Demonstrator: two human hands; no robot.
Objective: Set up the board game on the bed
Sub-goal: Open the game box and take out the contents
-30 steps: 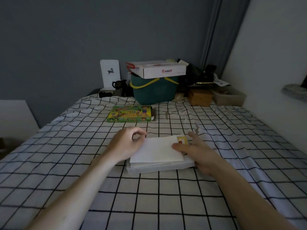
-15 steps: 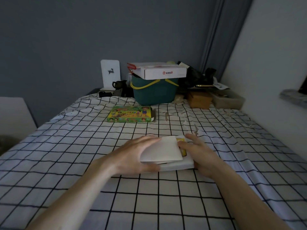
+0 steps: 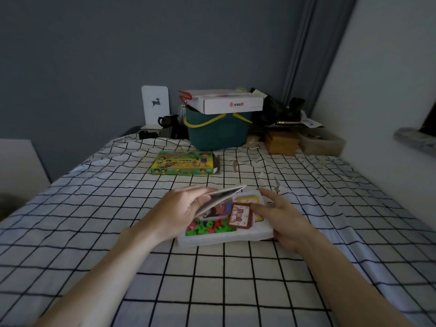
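Checked bedsheet (image 3: 212, 279) fills the near view. On it sits your white tray (image 3: 224, 239), the landmark. A second ago the folded board lay flat over it; now your left hand (image 3: 179, 213) pinches the folded board (image 3: 226, 193) and tilts it up, exposing green and pink pieces (image 3: 207, 227) inside. Your right hand (image 3: 283, 220), at the tray's right edge, holds a red card deck (image 3: 239, 215) in its fingertips. Unpacking has begun. Beyond the tray lies the green game box (image 3: 184, 162); farther back, a teal basket (image 3: 217, 131).
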